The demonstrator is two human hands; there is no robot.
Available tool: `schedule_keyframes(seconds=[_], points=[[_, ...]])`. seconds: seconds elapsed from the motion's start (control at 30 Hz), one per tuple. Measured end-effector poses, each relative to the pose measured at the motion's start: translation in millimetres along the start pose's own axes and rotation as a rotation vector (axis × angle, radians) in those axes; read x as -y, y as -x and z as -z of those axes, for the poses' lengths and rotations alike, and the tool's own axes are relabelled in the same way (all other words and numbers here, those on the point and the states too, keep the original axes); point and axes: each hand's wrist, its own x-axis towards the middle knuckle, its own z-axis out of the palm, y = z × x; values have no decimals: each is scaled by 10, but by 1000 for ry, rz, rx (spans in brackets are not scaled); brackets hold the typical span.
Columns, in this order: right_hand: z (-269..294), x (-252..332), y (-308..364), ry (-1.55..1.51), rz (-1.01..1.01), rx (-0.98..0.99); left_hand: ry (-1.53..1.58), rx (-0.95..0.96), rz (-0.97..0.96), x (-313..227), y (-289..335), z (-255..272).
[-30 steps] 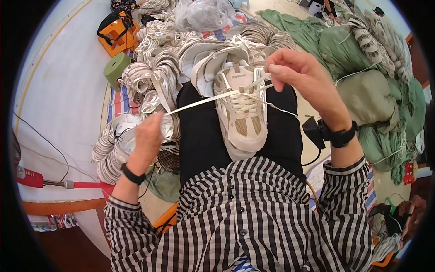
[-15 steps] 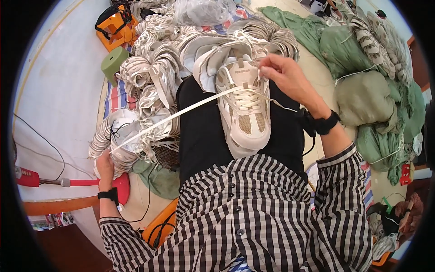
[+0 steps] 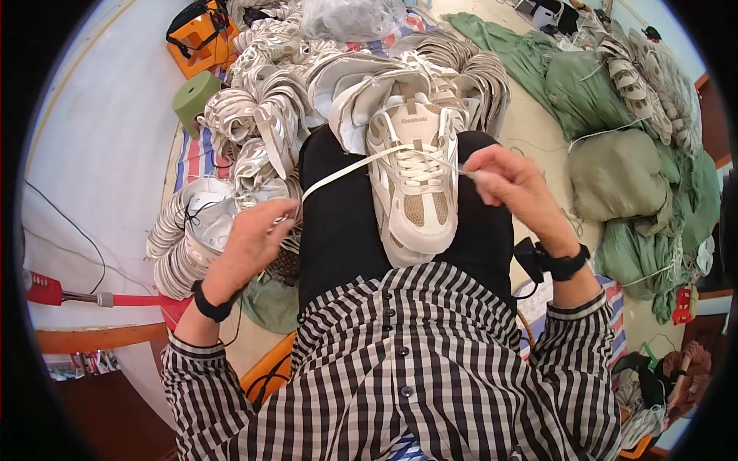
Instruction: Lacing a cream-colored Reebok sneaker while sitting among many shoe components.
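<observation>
A beige and white sneaker upper rests on my lap, toe toward me, over black trousers. Its cream shoelace is threaded through the lower eyelets, with two loose ends leading out sideways. Left of my thigh, my left hand is closed on one end, which sags slightly; something small and shiny shows at its fingertips. My right hand pinches the other, shorter end just right of the sneaker. Both wrists wear black bands.
Stacks of similar shoe uppers lie ahead and to the left, beside a green stool and an orange stool. Green sacks are heaped at the right. A red-handled pole juts in from the left.
My left hand has come in from the far left toward my lap, and the lace between has slackened. My right hand has moved down and right from the sneaker's tongue, drawing its end sideways.
</observation>
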Motion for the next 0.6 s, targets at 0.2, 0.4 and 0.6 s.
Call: schedule_keyframes(seconds=[0.2, 0.4, 0.6], points=[[140, 696, 494, -69, 225, -372, 201, -23, -214, -936, -741, -48], [413, 1312, 997, -46, 579, -383, 427, 63, -433, -1705, -1516, -105], [894, 1891, 1351, -50, 692, 8, 557, 507, -371, -2218, -1525, 336]])
